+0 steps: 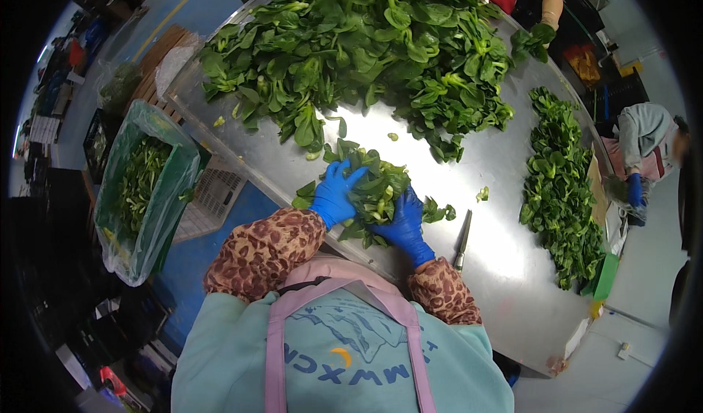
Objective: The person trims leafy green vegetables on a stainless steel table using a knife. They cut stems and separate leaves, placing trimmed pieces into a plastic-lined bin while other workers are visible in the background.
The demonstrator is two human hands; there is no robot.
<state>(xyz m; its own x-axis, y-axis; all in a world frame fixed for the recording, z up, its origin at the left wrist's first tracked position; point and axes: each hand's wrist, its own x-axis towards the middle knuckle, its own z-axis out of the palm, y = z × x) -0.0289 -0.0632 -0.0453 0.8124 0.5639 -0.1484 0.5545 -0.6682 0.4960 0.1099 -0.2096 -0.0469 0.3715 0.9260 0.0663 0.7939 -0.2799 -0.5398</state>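
Both my hands wear blue gloves and lie on a bunch of leafy greens (379,185) near the front edge of the metal table. My left hand (336,193) rests on the bunch's left side with its fingers spread. At the right side, my right hand (405,221) is curled against the leaves, its fingertips partly hidden. A knife (464,240) lies on the metal to the right of that hand. Beyond the bunch rises a large heap of the same greens (362,45). A few loose leaf bits (482,194) are scattered on the table.
A long pile of greens (560,193) lines the table's right side. At the left stands a green crate lined with clear plastic (181,193), holding greens, beside a white crate (211,199). One co-worker's hand holds greens at the upper right; another gloved person (640,144) is at the far right.
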